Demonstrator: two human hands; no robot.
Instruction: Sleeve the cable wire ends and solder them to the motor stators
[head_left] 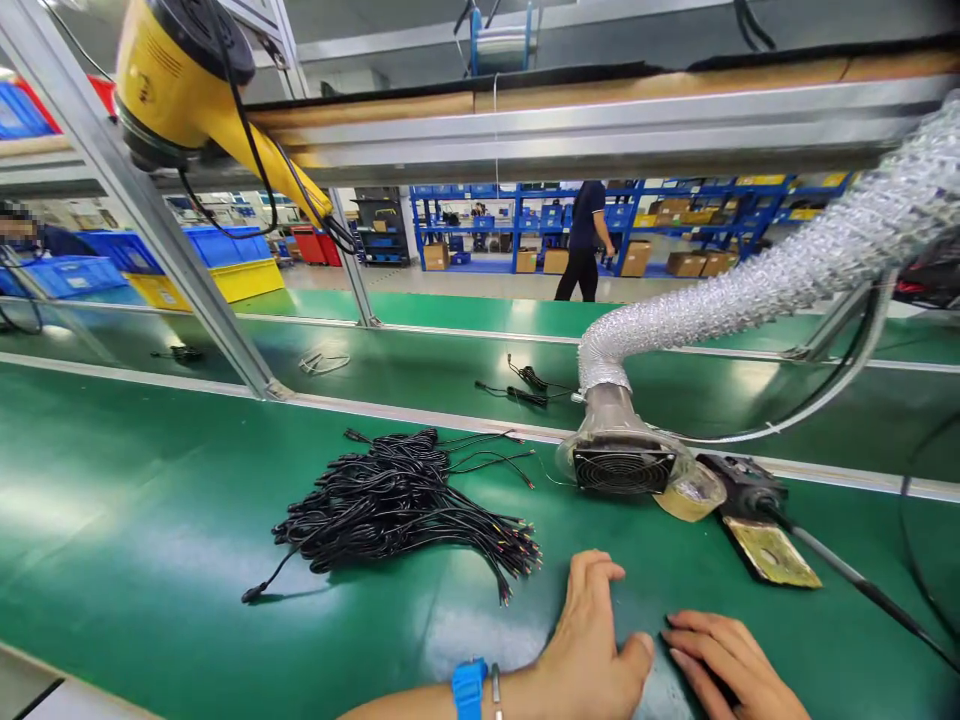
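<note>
My left hand (596, 640), with a blue watch (469, 688) on its wrist, hovers over or rests on the green mat (360, 650). Its fingers are loosely bent, the thumb stands apart, and nothing is in it. To its left lies a large heap of black cables (382, 500), their stripped wire ends pointing toward this hand. My right hand (739, 665) is low at the right, its fingers stretched over the mat and no object visible in it. Beyond it, a soldering iron (817, 555) sits in its stand (742, 485), beside a yellowish sponge tray (772, 550).
A fume extractor hood (622, 465) on a foil duct (712, 310) stands behind my hands. Loose cables (529, 385) lie past the metal rail. A yellow heat gun (180, 90) hangs upper left; a solder spool (501, 45) is overhead. A person (586, 240) stands near the shelves.
</note>
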